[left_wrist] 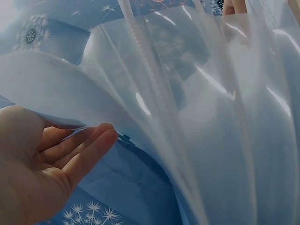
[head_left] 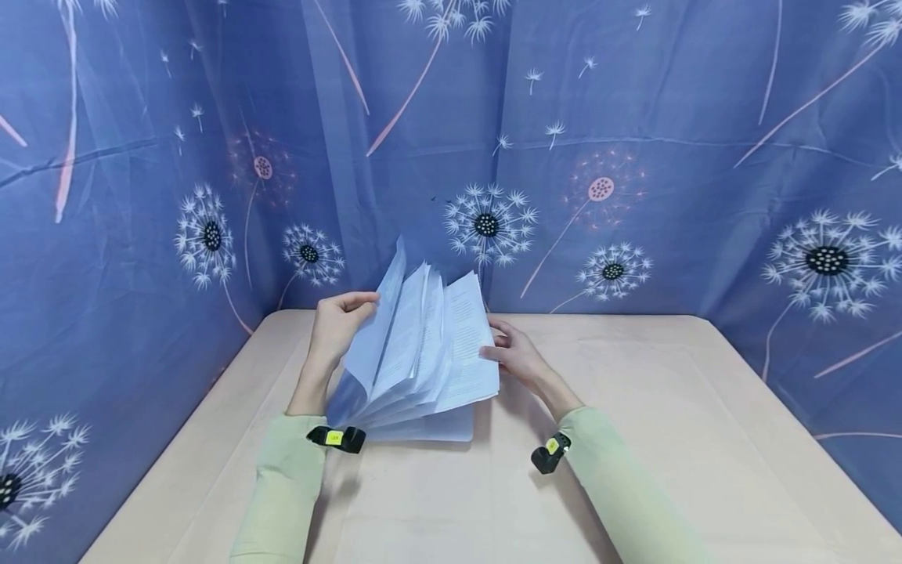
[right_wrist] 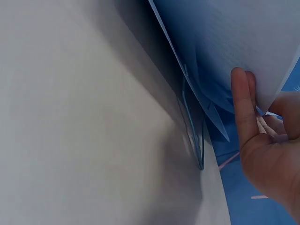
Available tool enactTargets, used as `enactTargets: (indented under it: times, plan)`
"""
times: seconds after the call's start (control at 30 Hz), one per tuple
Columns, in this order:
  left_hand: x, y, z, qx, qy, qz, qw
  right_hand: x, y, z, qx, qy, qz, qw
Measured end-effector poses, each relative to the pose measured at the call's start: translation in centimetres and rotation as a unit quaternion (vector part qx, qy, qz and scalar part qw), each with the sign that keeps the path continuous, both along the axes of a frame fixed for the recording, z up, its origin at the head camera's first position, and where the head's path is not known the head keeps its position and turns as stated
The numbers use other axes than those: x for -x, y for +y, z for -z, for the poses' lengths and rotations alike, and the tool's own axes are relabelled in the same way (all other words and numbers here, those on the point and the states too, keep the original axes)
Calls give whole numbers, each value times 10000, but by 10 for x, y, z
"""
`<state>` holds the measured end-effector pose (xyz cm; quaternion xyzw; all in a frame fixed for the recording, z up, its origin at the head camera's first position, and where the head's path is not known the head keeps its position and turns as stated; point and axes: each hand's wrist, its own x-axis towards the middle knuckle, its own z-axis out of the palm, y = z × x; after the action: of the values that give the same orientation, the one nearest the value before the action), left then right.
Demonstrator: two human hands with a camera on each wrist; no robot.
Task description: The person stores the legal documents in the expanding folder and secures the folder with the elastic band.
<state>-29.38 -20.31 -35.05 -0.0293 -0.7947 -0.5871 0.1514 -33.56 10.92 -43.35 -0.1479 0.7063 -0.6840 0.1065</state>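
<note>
A clear-sleeve folder (head_left: pixel 461 337) with printed sheets in its pockets stands fanned out above the table, tilted. In the left wrist view its transparent sleeves (left_wrist: pixel 215 122) curve apart. My left hand (head_left: pixel 334 329) pinches the edge of the leftmost leaf, also close up in the left wrist view, where the hand (left_wrist: pixel 51 168) is at the lower left. On the other side, my right hand (head_left: pixel 520 354) grips the right edge of the pages, thumb in front and fingers behind. A thin blue elastic cord (right_wrist: pixel 194 136) hangs by the folder's cover in the right wrist view.
The pale table (head_left: pixel 606 486) extends on both sides and in front. Behind and at the sides hangs a blue dandelion-print curtain (head_left: pixel 550 94). Black wrist devices (head_left: pixel 336 439) sit on both green sleeves. Part of the folder's blue cover (head_left: pixel 430 427) lies low near the tabletop.
</note>
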Motion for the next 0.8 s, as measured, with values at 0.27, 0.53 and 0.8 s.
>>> enactTargets:
  times: [0.27, 0.53, 0.8]
  plan:
    - [1, 1, 1, 17, 92, -19, 10000, 1, -11, 2, -121, 111, -49, 9999]
    - [3, 1, 4, -7, 109, -17, 9999, 4, -24, 10, -577, 116, 33, 9983]
    - [2, 1, 3, 3, 84, -46, 10000, 5, -34, 10, -855, 309, 83, 9958]
